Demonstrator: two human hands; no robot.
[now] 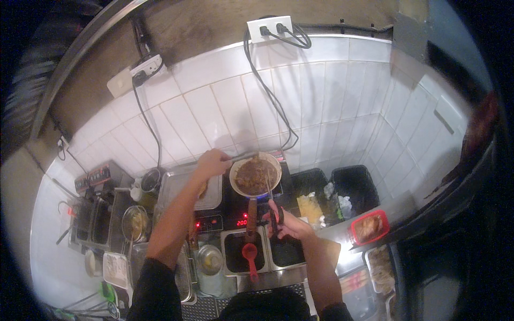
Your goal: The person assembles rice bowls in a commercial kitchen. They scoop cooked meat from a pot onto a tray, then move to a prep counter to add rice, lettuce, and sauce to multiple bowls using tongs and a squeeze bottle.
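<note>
A light-rimmed frying pan [233, 182] sits on a black induction cooker [289, 199], its brown handle [251, 211] toward me. Brown chopped food [251, 179] covers the pan's bottom. From the left, my left hand [213, 162] is closed on a long thin metal utensil [241, 157], perhaps tongs, whose far end reaches the food. My right hand [289, 223], right of the pan handle, grips black-handled scissors [269, 187] with the blades pointing down into the pan. The cooker's red display is lit.
Two metal bins [228, 267] with a red scoop [250, 254] stand in front. Left are a metal tray [213, 197], a glass-like bowl [135, 220] and a fryer-like unit [101, 219]. Right are black containers [353, 179] and a red tub [354, 235]. Cords [267, 88] hang down the tiled wall.
</note>
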